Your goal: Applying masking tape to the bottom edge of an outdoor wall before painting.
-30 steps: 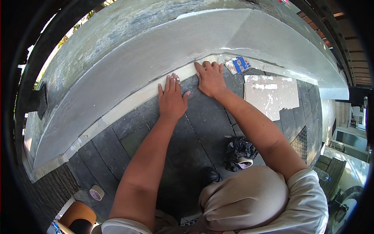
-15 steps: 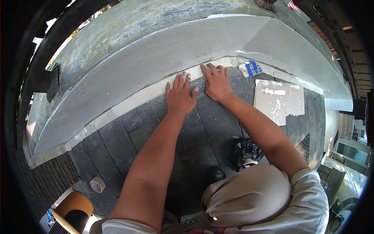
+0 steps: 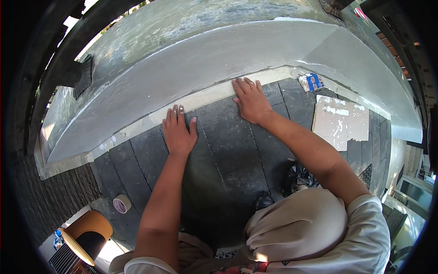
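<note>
A pale strip of masking tape (image 3: 207,96) runs along the foot of the grey painted wall (image 3: 182,68), where it meets the dark floor tiles. My left hand (image 3: 179,134) lies palm down on the tiles, fingers outstretched and their tips touching the strip. Further right, my right hand (image 3: 252,102) rests flat with its fingers spread over the strip's edge. Neither hand grips anything. Off to the left, a roll of masking tape (image 3: 122,203) sits on the tiles.
A paint-spotted cardboard sheet (image 3: 340,121) lies at the right, with a smaller blue-and-white cardboard piece (image 3: 312,82) beyond it. Near my knee is a black plastic bag (image 3: 294,177). A tan, rounded piece of furniture (image 3: 93,227) stands at the lower left.
My left hand has slid left along the strip, away from the right hand, which stays near the same stretch. The whole view has shifted slightly.
</note>
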Available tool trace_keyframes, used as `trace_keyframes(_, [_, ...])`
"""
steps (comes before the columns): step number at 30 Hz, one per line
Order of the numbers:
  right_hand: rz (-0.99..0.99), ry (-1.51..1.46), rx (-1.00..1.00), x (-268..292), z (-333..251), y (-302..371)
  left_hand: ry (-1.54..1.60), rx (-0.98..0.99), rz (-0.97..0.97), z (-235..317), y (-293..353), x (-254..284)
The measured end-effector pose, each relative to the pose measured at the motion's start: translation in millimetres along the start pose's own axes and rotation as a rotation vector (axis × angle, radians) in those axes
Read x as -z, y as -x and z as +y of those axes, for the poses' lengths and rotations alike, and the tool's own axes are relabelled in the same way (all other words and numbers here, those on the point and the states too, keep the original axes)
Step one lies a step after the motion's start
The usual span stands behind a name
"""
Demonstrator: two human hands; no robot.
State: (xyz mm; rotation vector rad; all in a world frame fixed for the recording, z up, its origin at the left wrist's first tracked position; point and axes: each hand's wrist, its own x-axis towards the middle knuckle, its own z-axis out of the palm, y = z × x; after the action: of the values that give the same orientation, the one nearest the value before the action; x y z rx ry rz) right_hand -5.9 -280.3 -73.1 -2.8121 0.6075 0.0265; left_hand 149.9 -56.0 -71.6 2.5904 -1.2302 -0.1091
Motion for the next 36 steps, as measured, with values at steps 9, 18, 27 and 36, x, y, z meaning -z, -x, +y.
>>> trace_keyframes(9, [-0.06,0.11,-0.089,2,-8,2,-0.108,0.132,-0.048,-52,10,11])
trace_keyframes(18, [-0.123,0.085,-0.111,16,-9,-5,-0.041,0.279,-0.11,-42,-8,25])
trace_keyframes(27, [0.102,-0.235,0.141,79,-39,40,-0.208,-0.184,-0.456,-122,10,149])
trace_keyframes(36, [-0.507,-0.088,0.332,123,-93,43,-0.01,0.311,-0.317,-237,166,234])
